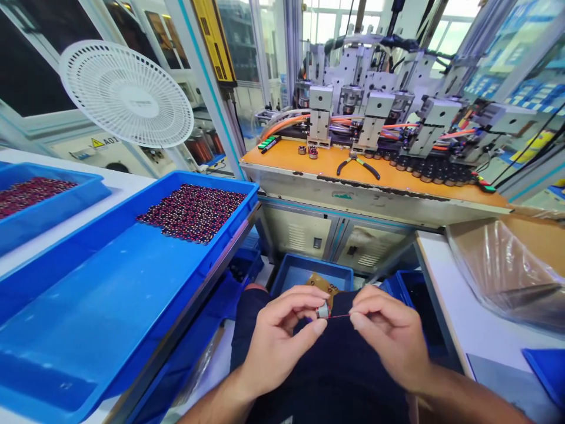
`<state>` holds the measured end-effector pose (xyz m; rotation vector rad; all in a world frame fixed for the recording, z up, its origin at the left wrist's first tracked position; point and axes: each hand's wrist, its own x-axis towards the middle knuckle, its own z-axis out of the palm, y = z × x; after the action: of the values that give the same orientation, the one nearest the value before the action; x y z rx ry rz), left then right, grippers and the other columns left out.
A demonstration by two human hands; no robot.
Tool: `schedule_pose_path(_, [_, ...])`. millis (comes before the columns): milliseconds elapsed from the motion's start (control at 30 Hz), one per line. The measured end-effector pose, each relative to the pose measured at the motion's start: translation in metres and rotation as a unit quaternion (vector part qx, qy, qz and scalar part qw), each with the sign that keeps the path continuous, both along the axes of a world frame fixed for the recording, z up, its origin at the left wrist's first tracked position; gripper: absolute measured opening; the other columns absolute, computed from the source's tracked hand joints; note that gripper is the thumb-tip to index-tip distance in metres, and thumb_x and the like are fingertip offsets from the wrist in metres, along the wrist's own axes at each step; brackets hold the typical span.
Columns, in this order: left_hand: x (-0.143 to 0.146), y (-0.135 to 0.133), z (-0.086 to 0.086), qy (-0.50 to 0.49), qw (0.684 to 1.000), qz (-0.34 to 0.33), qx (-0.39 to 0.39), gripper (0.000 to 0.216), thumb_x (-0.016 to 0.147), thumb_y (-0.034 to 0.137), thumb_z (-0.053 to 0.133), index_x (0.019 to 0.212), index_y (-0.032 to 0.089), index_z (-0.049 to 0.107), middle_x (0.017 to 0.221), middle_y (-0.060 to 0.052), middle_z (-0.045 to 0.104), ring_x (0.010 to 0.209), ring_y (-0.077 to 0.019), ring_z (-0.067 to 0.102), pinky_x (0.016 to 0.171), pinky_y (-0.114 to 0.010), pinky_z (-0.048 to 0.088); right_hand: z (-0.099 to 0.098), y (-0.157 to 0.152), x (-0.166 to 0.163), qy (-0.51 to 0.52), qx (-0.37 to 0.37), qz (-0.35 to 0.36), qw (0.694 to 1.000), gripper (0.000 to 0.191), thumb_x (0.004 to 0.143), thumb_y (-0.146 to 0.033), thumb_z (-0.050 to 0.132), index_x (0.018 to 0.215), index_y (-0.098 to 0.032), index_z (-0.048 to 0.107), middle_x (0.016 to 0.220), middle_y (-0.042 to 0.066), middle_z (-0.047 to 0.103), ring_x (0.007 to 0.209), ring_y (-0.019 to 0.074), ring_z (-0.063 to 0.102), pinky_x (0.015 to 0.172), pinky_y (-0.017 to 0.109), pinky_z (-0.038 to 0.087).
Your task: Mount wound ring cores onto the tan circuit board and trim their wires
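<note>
My left hand (282, 335) is closed on a small silver cylindrical part (323, 310), gripped between thumb and fingers above my lap. A thin red wire (339, 316) runs from the part across to my right hand (391, 335). The thumb and fingertips of that hand pinch the wire's far end. Between the two hands the wire looks stretched nearly straight. The part's inner side is mostly hidden by my fingers. Below and behind the hands is the dark cloth (331, 365) over my lap.
At left, a large blue tray (123, 282) holds many small dark-red wound parts (194, 212). Ahead, a machine (375, 112) stands over an orange bench (304, 162) with pliers (357, 166) and rows of dark round parts (432, 169). A blue bin (286, 274) sits beyond my hands.
</note>
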<state>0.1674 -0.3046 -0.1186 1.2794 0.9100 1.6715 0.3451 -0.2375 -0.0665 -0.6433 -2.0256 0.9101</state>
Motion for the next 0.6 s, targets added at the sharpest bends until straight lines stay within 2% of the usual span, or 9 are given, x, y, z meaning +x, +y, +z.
schedule_pose_path(100, [-0.011, 0.004, 0.004, 0.136, 0.987, 0.078, 0.033, 0.034, 0.084, 0.004, 0.063, 0.110, 0.025, 0.063, 0.111, -0.001, 0.063, 0.099, -0.0097, 0.063, 0.079, -0.019, 0.054, 0.013, 0.015, 0.016, -0.036, 0.034, -0.038, 0.998, 0.013, 0.090, -0.007, 0.057, 0.083, -0.017, 0.059, 0.075, 0.001, 0.054, 0.072, 0.0067, 0.053, 0.062, 0.017, 0.045])
schedule_pose_path(167, [-0.016, 0.007, 0.008, 0.212, 0.971, 0.098, 0.057, 0.031, 0.083, 0.004, 0.063, 0.108, 0.023, 0.062, 0.112, -0.001, 0.063, 0.094, -0.0074, 0.063, 0.078, -0.017, 0.054, 0.027, 0.024, 0.021, -0.081, 0.167, -0.036, 0.982, 0.011, 0.088, -0.009, 0.061, 0.097, -0.015, 0.060, 0.082, 0.004, 0.056, 0.080, 0.0094, 0.055, 0.067, 0.021, 0.047])
schedule_pose_path(233, [-0.019, 0.009, 0.011, 0.260, 0.957, 0.102, 0.076, 0.030, 0.084, 0.006, 0.062, 0.109, 0.022, 0.061, 0.113, 0.000, 0.063, 0.097, -0.0064, 0.063, 0.084, -0.017, 0.053, 0.042, 0.029, 0.017, -0.161, 0.344, 0.030, 0.925, 0.021, 0.089, -0.014, 0.061, 0.110, -0.011, 0.059, 0.091, 0.008, 0.060, 0.087, 0.0139, 0.055, 0.074, 0.027, 0.049])
schedule_pose_path(300, [-0.020, 0.010, 0.013, 0.290, 0.947, 0.101, 0.095, 0.032, 0.085, 0.007, 0.062, 0.112, 0.022, 0.060, 0.114, 0.000, 0.063, 0.106, -0.0060, 0.061, 0.093, -0.016, 0.050, 0.052, 0.033, 0.006, -0.224, 0.486, 0.117, 0.836, 0.025, 0.092, -0.015, 0.053, 0.113, -0.006, 0.063, 0.097, 0.010, 0.064, 0.086, 0.0191, 0.056, 0.074, 0.034, 0.048])
schedule_pose_path(367, [-0.022, 0.010, 0.015, 0.301, 0.942, 0.096, 0.109, 0.033, 0.085, 0.007, 0.062, 0.114, 0.023, 0.059, 0.115, 0.001, 0.064, 0.110, -0.0051, 0.060, 0.098, -0.014, 0.047, 0.053, 0.036, -0.008, -0.246, 0.555, 0.164, 0.777, 0.028, 0.091, -0.013, 0.046, 0.104, -0.004, 0.070, 0.096, 0.012, 0.064, 0.079, 0.0223, 0.056, 0.067, 0.037, 0.046])
schedule_pose_path(400, [-0.023, 0.009, 0.016, 0.302, 0.942, 0.096, 0.111, 0.033, 0.085, 0.008, 0.062, 0.114, 0.023, 0.058, 0.114, 0.002, 0.064, 0.109, -0.0045, 0.061, 0.098, -0.013, 0.046, 0.051, 0.037, -0.013, -0.253, 0.557, 0.171, 0.772, 0.029, 0.090, -0.013, 0.045, 0.097, -0.003, 0.072, 0.094, 0.013, 0.064, 0.074, 0.0225, 0.054, 0.062, 0.038, 0.044])
schedule_pose_path(467, [-0.027, 0.007, 0.016, 0.298, 0.943, 0.098, 0.110, 0.031, 0.085, 0.009, 0.062, 0.112, 0.023, 0.058, 0.112, 0.002, 0.065, 0.108, -0.0040, 0.061, 0.097, -0.011, 0.046, 0.044, 0.036, -0.022, -0.252, 0.494, 0.175, 0.813, 0.027, 0.090, -0.012, 0.045, 0.087, -0.004, 0.071, 0.085, 0.014, 0.061, 0.069, 0.0203, 0.047, 0.057, 0.036, 0.038])
schedule_pose_path(533, [-0.031, 0.004, 0.015, 0.288, 0.947, 0.097, 0.105, 0.029, 0.086, 0.010, 0.063, 0.111, 0.023, 0.059, 0.111, 0.002, 0.065, 0.107, -0.0047, 0.062, 0.095, -0.012, 0.048, 0.037, 0.031, -0.026, -0.250, 0.343, 0.172, 0.889, 0.022, 0.092, -0.011, 0.046, 0.082, -0.006, 0.064, 0.079, 0.011, 0.056, 0.069, 0.0170, 0.042, 0.059, 0.033, 0.037])
schedule_pose_path(600, [-0.035, 0.002, 0.013, 0.272, 0.952, 0.091, 0.110, 0.030, 0.085, 0.008, 0.063, 0.111, 0.023, 0.060, 0.111, 0.001, 0.066, 0.106, -0.0063, 0.063, 0.094, -0.015, 0.050, 0.036, 0.031, -0.029, -0.254, 0.119, 0.188, 0.941, 0.017, 0.092, -0.010, 0.050, 0.077, -0.009, 0.058, 0.076, 0.005, 0.053, 0.070, 0.0115, 0.045, 0.063, 0.026, 0.039])
